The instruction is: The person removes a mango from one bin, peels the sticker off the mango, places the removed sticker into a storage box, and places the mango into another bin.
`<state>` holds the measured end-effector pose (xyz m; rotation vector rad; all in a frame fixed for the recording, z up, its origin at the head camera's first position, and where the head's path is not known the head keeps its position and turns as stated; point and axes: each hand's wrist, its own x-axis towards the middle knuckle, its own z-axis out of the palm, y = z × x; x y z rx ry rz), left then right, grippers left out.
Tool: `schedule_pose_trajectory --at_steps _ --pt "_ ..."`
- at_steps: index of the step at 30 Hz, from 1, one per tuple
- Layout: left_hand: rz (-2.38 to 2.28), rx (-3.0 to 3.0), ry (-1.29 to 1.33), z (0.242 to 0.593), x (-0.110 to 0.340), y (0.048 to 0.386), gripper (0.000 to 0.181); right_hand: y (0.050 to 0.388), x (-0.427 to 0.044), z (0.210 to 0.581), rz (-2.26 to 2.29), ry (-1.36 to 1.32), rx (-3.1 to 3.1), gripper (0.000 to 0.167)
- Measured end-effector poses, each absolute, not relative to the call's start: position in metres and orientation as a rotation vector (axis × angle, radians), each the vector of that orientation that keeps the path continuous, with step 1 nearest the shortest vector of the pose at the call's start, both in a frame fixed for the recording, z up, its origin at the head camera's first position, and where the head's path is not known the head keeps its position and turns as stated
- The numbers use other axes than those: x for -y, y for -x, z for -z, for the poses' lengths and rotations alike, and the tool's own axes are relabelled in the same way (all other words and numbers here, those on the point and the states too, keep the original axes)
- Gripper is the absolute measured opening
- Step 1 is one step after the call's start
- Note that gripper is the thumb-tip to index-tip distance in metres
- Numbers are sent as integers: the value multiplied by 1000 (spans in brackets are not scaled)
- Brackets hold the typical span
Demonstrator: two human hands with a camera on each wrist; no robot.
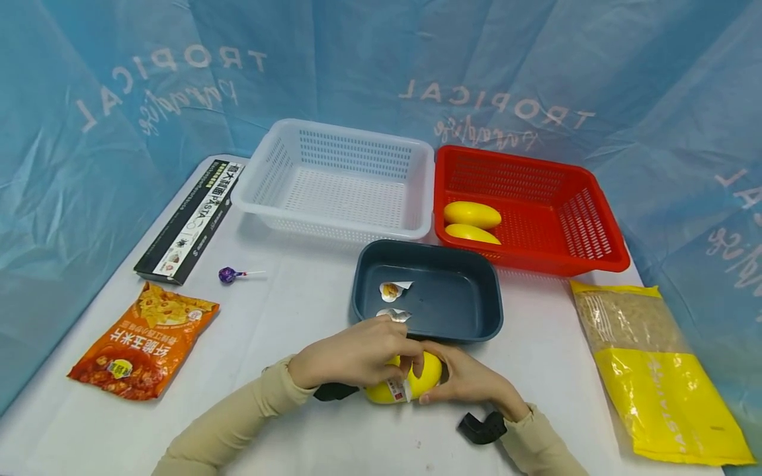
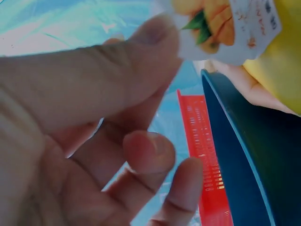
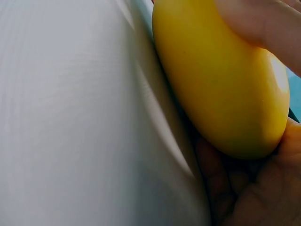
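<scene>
A yellow mango (image 1: 430,374) is just above the white table, in front of the dark blue tray (image 1: 440,294). My right hand (image 1: 470,378) grips its right end, thumb on the near side; in the right wrist view the mango (image 3: 221,84) fills the grasp. Reaching over from the left, my left hand (image 1: 372,354) pinches a white label (image 2: 216,28) printed with cut mango, between thumb and forefinger. The label's far part lies against the mango (image 2: 282,52); how much is stuck cannot be seen. Inside the tray are two similar labels, an upper one (image 1: 393,291) and a lower one (image 1: 394,315).
Behind stand a white basket (image 1: 342,221) and a red basket (image 1: 536,258) holding two yellow mangoes (image 1: 472,215). Leftward lie a black pasta box (image 1: 190,221), a purple lollipop (image 1: 228,275) and an orange snack bag (image 1: 143,344). A yellow pasta bag (image 1: 667,390) lies at right.
</scene>
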<state>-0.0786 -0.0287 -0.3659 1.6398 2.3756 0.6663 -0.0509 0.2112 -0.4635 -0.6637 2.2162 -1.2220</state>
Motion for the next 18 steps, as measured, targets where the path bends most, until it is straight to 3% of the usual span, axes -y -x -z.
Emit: schedule_pose_trajectory --at_steps 9,18 --pt "-703 -2112 -1508 365 36 89 22 50 -208 460 1209 704 -2246 65" --pt "-736 -1970 -1546 368 39 94 25 50 -204 462 1219 732 -2233 65"
